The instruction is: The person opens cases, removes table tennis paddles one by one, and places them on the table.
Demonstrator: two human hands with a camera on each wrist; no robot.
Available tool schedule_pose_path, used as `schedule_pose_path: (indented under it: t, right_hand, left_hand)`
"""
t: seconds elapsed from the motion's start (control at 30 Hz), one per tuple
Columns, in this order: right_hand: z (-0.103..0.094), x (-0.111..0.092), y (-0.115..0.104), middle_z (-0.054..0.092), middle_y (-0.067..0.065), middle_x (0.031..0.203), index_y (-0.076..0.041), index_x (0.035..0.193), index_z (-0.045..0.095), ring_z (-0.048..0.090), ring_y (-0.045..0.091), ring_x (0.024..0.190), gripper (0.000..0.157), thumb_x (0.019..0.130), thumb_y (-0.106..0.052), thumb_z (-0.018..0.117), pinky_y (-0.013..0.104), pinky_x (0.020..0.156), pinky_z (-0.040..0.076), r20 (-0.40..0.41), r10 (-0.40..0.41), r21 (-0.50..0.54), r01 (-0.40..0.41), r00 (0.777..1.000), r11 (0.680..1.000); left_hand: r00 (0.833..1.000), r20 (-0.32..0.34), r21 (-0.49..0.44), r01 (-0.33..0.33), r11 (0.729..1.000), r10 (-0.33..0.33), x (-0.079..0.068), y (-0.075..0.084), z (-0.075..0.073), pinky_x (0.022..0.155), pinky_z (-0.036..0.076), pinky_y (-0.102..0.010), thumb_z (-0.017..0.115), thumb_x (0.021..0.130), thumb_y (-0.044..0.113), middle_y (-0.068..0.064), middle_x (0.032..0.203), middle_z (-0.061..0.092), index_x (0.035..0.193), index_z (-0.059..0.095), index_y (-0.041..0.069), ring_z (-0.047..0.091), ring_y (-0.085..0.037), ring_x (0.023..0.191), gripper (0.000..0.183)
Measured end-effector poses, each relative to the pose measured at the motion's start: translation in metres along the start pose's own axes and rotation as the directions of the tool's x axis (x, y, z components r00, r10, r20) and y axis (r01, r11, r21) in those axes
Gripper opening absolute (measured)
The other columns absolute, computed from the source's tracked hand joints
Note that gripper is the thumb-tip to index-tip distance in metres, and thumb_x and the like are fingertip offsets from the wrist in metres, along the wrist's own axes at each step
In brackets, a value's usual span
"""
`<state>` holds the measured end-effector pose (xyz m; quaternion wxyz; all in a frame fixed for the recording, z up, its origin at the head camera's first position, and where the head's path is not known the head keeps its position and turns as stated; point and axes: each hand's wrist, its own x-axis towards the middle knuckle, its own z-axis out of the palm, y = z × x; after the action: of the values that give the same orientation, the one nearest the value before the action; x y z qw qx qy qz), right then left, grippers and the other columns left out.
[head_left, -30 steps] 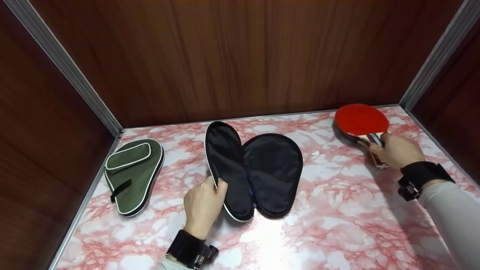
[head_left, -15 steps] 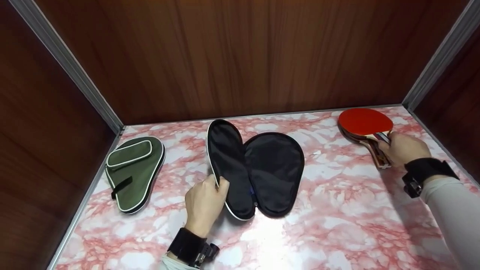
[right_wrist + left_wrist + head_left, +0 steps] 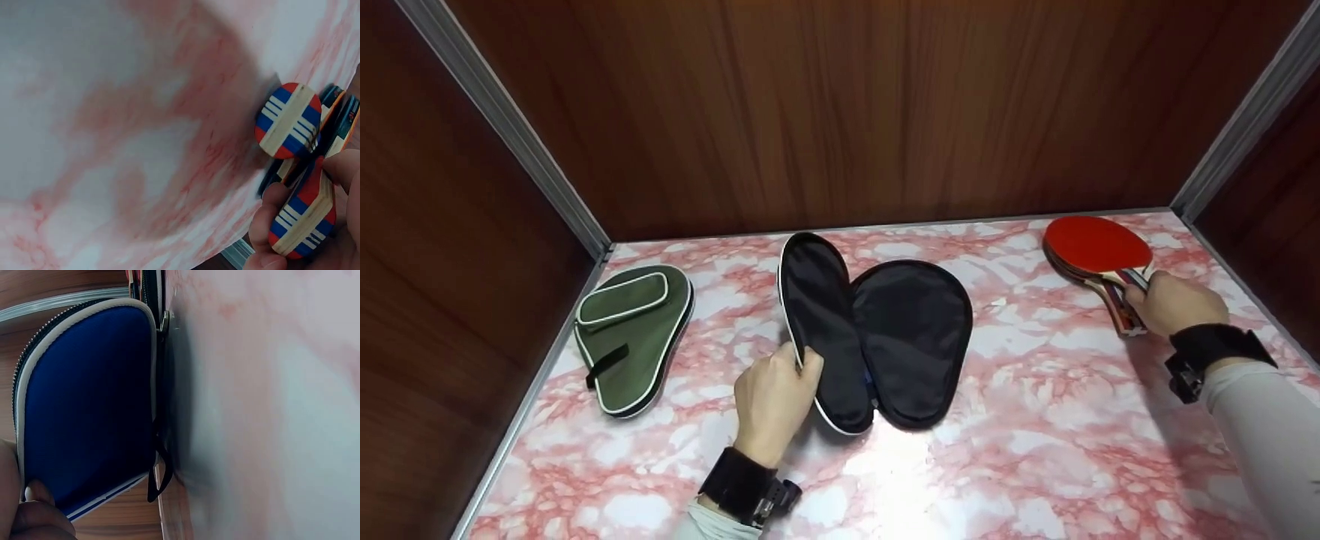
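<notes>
In the head view my left hand pinches the white-piped edge of the raised cover of an unzipped paddle case. The other half lies flat, its black lining facing up. From the left wrist the cover's outside is blue, with a zip along its edge. At the far right, my right hand grips the handle of a red table tennis paddle. Beneath it is a second paddle, mostly hidden. In the right wrist view the held handle and the second handle are apart.
A closed green paddle case with a white-edged pocket and a black strap lies at the left. Dark wood panels with metal edging enclose the back and sides of the marbled red-and-white table.
My right hand has lowered the red paddle slightly and shifted it right, closer over the second paddle. My left hand keeps its hold on the cover. The head view has shifted a little.
</notes>
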<state>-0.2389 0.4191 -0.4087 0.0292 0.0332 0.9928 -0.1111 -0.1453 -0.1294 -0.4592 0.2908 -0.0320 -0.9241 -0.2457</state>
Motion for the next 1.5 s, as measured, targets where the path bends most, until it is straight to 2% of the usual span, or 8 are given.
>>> schedule_pose_path:
  t: [0.33, 0.47, 0.63, 0.77, 0.93, 1.07, 1.23, 1.5]
  right_hand:
    - [0.001, -0.003, -0.003, 0.055, 0.013, 0.071, 0.004, 0.091, 0.058, 0.056, 0.035, 0.066, 0.049, 0.113, -0.038, 0.049, 0.048, 0.060, 0.046, 0.014, 0.076, -0.014, -0.076, 0.997, 0.997]
    - [0.002, -0.007, -0.006, 0.055, 0.014, 0.069, 0.003, 0.085, 0.057, 0.057, 0.039, 0.067, 0.055, 0.112, -0.046, 0.054, 0.055, 0.065, 0.048, -0.056, 0.084, -0.031, -0.086, 0.995, 0.996]
    - [0.009, -0.015, -0.024, 0.062, 0.039, 0.105, 0.018, 0.106, 0.061, 0.058, 0.062, 0.099, 0.060, 0.110, -0.042, 0.063, 0.078, 0.086, 0.044, -0.283, -0.006, -0.069, -0.014, 0.959, 0.998]
    - [0.015, -0.024, -0.046, 0.054, 0.046, 0.131, 0.020, 0.136, 0.053, 0.048, 0.069, 0.121, 0.064, 0.109, -0.036, 0.068, 0.083, 0.102, 0.034, -0.370, -0.104, -0.042, 0.095, 0.923, 0.995]
    - [0.026, -0.037, -0.064, 0.051, 0.045, 0.147, 0.017, 0.150, 0.050, 0.045, 0.066, 0.135, 0.066, 0.108, -0.031, 0.069, 0.084, 0.111, 0.029, -0.356, -0.203, -0.011, 0.214, 0.912, 0.977]
    - [0.033, -0.046, -0.074, 0.047, 0.044, 0.155, 0.016, 0.156, 0.047, 0.041, 0.063, 0.145, 0.072, 0.109, -0.033, 0.069, 0.081, 0.117, 0.027, -0.325, -0.234, -0.018, 0.241, 0.916, 0.970]
    - [0.040, -0.056, -0.092, 0.046, 0.043, 0.157, 0.016, 0.158, 0.045, 0.040, 0.060, 0.148, 0.075, 0.109, -0.035, 0.070, 0.075, 0.121, 0.027, -0.327, -0.286, -0.019, 0.297, 0.901, 0.955]
    - [0.049, -0.075, -0.135, 0.045, 0.039, 0.161, 0.013, 0.159, 0.045, 0.038, 0.057, 0.153, 0.075, 0.111, -0.038, 0.068, 0.071, 0.125, 0.024, -0.338, -0.326, 0.089, 0.375, 0.883, 0.923]
  left_hand:
    - [1.000, -0.003, -0.005, -0.005, 1.000, 0.005, -0.001, 0.002, -0.001, 0.046, 0.044, -0.054, 0.068, 0.096, 0.023, -0.003, 0.050, 0.043, 0.064, 0.050, 0.016, 0.056, -0.040, 0.046, 0.037]
    - [1.000, 0.001, -0.012, -0.007, 1.000, 0.007, 0.000, 0.001, -0.001, 0.046, 0.044, -0.054, 0.068, 0.096, 0.024, -0.003, 0.050, 0.043, 0.065, 0.050, 0.016, 0.056, -0.040, 0.046, 0.036]
    - [1.000, 0.004, -0.023, 0.005, 1.000, -0.005, 0.002, 0.004, -0.005, 0.047, 0.045, -0.054, 0.068, 0.098, 0.026, -0.001, 0.050, 0.044, 0.065, 0.048, 0.018, 0.058, -0.039, 0.047, 0.039]
    - [1.000, 0.003, -0.050, 0.012, 0.999, -0.011, 0.004, 0.011, -0.009, 0.047, 0.043, -0.052, 0.069, 0.100, 0.029, 0.003, 0.051, 0.043, 0.066, 0.047, 0.019, 0.056, -0.035, 0.046, 0.043]
    - [1.000, 0.006, -0.073, 0.000, 0.997, 0.000, 0.008, 0.024, -0.011, 0.046, 0.041, -0.048, 0.071, 0.102, 0.032, 0.006, 0.053, 0.043, 0.067, 0.048, 0.020, 0.054, -0.031, 0.046, 0.044]
    - [1.000, 0.020, -0.077, 0.004, 0.997, -0.002, 0.010, 0.032, -0.009, 0.047, 0.040, -0.047, 0.071, 0.102, 0.035, 0.008, 0.055, 0.044, 0.068, 0.050, 0.020, 0.053, -0.028, 0.048, 0.043]
    - [1.000, 0.017, -0.081, -0.004, 0.997, 0.006, 0.010, 0.037, -0.005, 0.046, 0.039, -0.046, 0.071, 0.103, 0.034, 0.008, 0.054, 0.045, 0.070, 0.051, 0.019, 0.053, -0.028, 0.047, 0.041]
    - [0.997, 0.038, -0.092, -0.060, 0.994, 0.064, 0.013, 0.057, -0.003, 0.046, 0.036, -0.041, 0.072, 0.103, 0.035, 0.009, 0.058, 0.046, 0.075, 0.053, 0.019, 0.046, -0.021, 0.047, 0.037]
